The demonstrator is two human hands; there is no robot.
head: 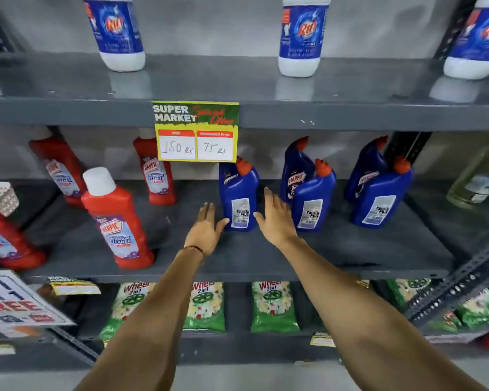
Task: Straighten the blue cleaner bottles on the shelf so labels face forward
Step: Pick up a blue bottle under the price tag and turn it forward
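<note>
Between the two open hands stands the nearest blue bottle (238, 197), and nothing is gripped yet: the left hand (205, 231) comes in flat with fingers spread, its thumb tip touching or just short of the bottle's lower left side, while the right hand (275, 218) flanks the other side, fingers splayed wide, thumb near the base. That bottle shows its white printed back panel, so by my read it has not been turned. Just right of the right hand, a second front bottle (313, 198) also shows a back panel, and well beyond it a third (381, 194) does too. Behind those, two rear bottles (296, 167) (366, 167) show Harpic lettering, so they seem to face forward already. Three turns left, I'd judge, none done in the front row. These are glossy moulded plastic, flattish bodies with angled necks and red-orange caps, likely slick to hold. They sit on a matte dark grey shelf (266, 258). Off past the left hand, red bottles (116, 221) stand, rounder with a white cap.
</note>
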